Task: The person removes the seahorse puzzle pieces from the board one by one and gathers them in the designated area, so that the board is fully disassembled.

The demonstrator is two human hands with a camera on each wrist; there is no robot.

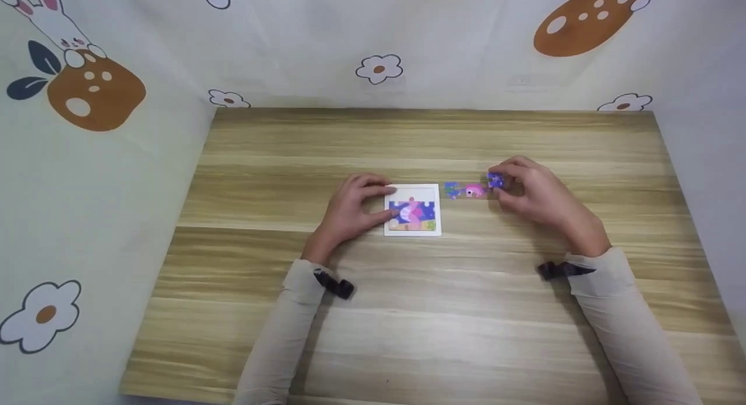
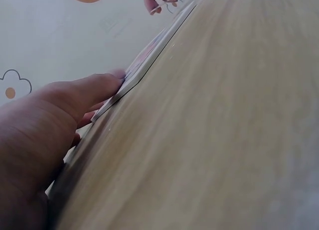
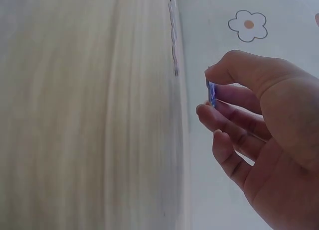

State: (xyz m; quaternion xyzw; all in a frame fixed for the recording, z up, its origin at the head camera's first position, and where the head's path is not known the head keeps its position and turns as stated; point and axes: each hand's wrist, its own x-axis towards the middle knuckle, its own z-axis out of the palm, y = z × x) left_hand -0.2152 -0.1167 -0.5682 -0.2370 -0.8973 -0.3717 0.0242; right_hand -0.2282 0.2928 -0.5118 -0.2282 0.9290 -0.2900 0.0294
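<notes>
A square white puzzle frame (image 1: 413, 233) lies on the table, its lower part filled with pink, white and blue pieces; the upper part shows bare white. My left hand (image 1: 358, 210) rests on its left edge, thumb and fingers relaxed; in the left wrist view the left hand's thumb (image 2: 99, 85) touches the frame (image 2: 134, 80). My right hand (image 1: 539, 198) pinches a blue-purple piece (image 1: 495, 179) between thumb and fingertips, raised off the table in the right wrist view, where the piece (image 3: 212, 94) is seen edge-on. Loose pieces, one blue-green (image 1: 451, 189) and one pink (image 1: 474, 190), lie right of the frame.
The wooden table (image 1: 443, 335) reaches a pale wall cloth (image 1: 303, 49) printed with flowers and rabbits at its back edge. A black strap with a small device (image 1: 335, 284) sits at the left wrist, another (image 1: 562, 270) at the right.
</notes>
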